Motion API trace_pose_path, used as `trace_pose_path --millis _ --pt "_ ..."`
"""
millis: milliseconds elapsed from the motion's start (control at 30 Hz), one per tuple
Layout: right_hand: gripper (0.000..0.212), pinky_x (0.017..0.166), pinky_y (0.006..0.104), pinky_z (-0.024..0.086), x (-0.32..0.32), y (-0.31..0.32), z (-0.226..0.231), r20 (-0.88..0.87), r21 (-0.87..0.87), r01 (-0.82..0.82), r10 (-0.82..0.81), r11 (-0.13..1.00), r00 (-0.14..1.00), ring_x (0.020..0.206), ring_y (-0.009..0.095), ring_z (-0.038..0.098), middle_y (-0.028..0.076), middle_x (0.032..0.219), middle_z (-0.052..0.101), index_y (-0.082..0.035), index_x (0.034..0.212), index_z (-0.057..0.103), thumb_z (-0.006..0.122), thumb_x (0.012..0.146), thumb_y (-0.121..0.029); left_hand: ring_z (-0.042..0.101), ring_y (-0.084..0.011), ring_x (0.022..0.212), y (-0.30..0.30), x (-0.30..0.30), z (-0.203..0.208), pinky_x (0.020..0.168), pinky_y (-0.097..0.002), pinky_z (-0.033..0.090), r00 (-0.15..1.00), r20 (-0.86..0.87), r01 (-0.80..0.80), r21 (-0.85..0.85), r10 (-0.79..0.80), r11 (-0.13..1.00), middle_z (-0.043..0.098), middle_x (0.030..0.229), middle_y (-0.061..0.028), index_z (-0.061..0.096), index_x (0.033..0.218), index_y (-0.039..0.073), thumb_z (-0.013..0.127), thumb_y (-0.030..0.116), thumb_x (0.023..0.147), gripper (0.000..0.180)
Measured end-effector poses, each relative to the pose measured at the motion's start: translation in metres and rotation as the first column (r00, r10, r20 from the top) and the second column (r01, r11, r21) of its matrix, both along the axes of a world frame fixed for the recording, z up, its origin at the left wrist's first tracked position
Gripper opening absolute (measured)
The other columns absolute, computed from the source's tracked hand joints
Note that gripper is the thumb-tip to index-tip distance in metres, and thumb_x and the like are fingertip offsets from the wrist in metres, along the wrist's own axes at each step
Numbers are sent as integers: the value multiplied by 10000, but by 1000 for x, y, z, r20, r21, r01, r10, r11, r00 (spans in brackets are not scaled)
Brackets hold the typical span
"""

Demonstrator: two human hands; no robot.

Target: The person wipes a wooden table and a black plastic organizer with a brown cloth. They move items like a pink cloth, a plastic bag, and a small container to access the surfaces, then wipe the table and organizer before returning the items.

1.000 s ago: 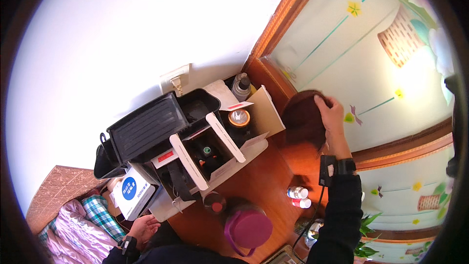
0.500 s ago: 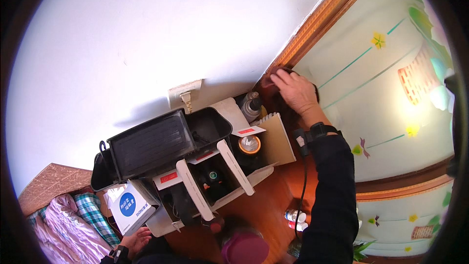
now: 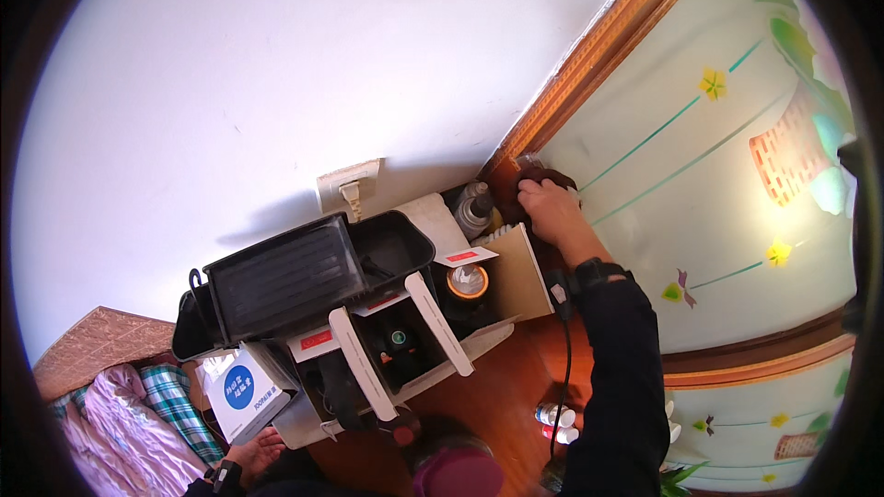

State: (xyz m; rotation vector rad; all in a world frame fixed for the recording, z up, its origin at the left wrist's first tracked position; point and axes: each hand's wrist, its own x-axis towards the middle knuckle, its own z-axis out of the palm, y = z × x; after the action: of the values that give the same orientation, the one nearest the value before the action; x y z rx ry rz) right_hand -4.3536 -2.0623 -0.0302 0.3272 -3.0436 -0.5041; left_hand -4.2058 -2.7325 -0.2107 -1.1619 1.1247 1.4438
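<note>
My right hand reaches into the corner between the wall and the decorated glass panel. Its fingers are curled against a dark brown, soft-looking bundle, partly hidden by the hand. Just left of it stand grey spray bottles. Low on the left, my left hand lies palm up with its fingers loosely stretched, holding nothing. It is close to the bottom edge of a white box with a blue round mark; whether they touch I cannot tell.
A black plastic tray rests beside open cartons. A flashlight stands in one carton. A plug fills the wall socket. Small white bottles and a purple-lidded container are lower down. A black cable hangs by my right forearm.
My right hand has come down and slightly toward me, and more of the brown bundle shows above its fingers. My left hand stays in place.
</note>
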Motion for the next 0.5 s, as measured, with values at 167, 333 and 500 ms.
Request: trace_pose_path --millis 167,333,500 --pt "340 847 424 509 2 -2 8 -427 -194 22 -105 981 898 997 355 586 136 1234 587 -33 1109 637 572 779 11 584 -176 861 7 -1 5 751 -251 501 997 -19 73 7 -73 997 632 1031 -131 584 1165 -34 500 213 999 309" --pt "465 927 411 486 -19 0 3 -88 -111 243 -253 964 963 1079 328 575 150 1287 566 -28 1239 586 587 776 13 586 -193 886 8 -2 12 754 -261 509 997 -11 79 -54 -80 995 623 1072 -133 562 1213 -39 488 197 1005 323" --pt "377 911 423 494 -11 4 30 57 -121 315 -311 941 949 1064 348 594 147 1158 623 -58 1157 606 576 784 -7 588 -201 895 4 -2 11 758 -278 528 997 -30 65 2 -65 998 609 1091 -131 540 1248 -22 490 193 1003 330"
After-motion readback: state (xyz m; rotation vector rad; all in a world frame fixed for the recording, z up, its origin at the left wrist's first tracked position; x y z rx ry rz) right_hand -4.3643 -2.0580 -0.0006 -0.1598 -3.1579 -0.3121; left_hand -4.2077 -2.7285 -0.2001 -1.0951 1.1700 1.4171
